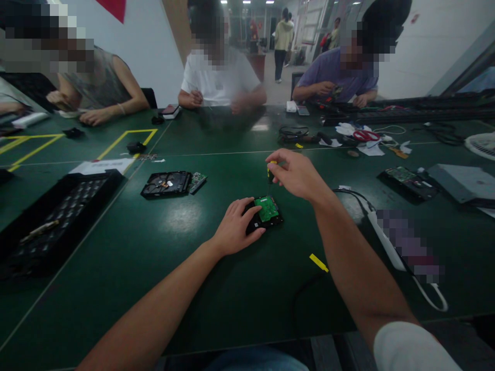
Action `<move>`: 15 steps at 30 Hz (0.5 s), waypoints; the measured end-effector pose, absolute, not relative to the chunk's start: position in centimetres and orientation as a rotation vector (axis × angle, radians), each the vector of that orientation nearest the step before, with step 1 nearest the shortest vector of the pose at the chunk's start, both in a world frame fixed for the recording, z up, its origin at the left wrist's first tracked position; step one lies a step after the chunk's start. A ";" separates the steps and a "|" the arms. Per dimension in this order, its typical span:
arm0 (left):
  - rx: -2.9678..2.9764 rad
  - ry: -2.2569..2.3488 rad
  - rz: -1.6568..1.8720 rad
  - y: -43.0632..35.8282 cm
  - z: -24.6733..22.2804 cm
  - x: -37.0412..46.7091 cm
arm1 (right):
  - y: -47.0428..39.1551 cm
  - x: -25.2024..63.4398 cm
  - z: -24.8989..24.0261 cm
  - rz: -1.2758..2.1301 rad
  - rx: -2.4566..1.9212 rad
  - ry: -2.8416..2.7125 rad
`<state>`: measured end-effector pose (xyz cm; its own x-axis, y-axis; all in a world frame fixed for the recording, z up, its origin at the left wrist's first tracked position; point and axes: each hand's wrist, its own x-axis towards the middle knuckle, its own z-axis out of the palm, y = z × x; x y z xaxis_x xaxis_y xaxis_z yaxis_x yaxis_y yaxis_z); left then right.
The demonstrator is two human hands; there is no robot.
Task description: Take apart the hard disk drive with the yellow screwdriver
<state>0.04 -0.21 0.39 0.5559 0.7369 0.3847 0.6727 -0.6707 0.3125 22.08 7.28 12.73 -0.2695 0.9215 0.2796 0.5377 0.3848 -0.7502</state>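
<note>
A black hard drive with a green circuit board [266, 209] lies on the green table in front of me. My left hand [236, 225] rests on the drive's left side, thumb and fingers spread around its edges. Above the drive's far edge, my right hand [293, 174] grips a yellow and black screwdriver [269, 172] between thumb and fingers. The screwdriver is upright, with its thin shaft pointing down at the board's far edge; whether the tip touches a screw is too small to tell.
Another drive [167, 184] and a loose circuit board [197, 182] lie left. A black tray [58, 219] stands far left. At right are a power strip [386, 241], a third drive [409, 182] and a grey box [464, 181]. Three people sit across the table [216, 288].
</note>
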 end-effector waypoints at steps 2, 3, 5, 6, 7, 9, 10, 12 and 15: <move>2.654 1.204 0.750 -0.2 0.4 0.0 | 7.3 22.0 12.8 0.637 -1.263 -1.961; 2.652 1.201 0.754 -0.2 0.4 0.0 | 7.3 22.0 13.0 0.603 -1.262 -1.980; 2.645 1.196 0.766 -0.2 0.3 0.0 | 7.2 22.0 13.2 0.545 -1.245 -2.021; 2.641 1.195 0.774 -0.1 0.3 0.0 | 7.2 22.0 13.3 0.526 -1.235 -2.037; 2.637 1.194 0.780 -0.1 0.3 0.0 | 7.1 22.0 13.4 0.516 -1.227 -2.044; 2.634 1.190 0.786 -0.1 0.3 0.0 | 7.1 22.0 13.4 0.525 -1.229 -2.021; 2.634 1.189 0.785 -0.1 0.3 0.0 | 7.2 22.0 13.3 0.544 -1.240 -2.000; 2.636 1.187 0.784 -0.1 0.3 0.0 | 7.2 22.0 13.2 0.586 -1.278 -1.961; 2.643 1.188 0.775 -0.1 0.4 0.0 | 7.1 21.9 13.1 0.557 -1.312 -1.966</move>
<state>0.05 -0.13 0.41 0.5552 0.7311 0.3966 0.6576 -0.6778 0.3288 21.91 7.13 13.15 -0.2438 0.9184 0.3117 0.6182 0.3948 -0.6797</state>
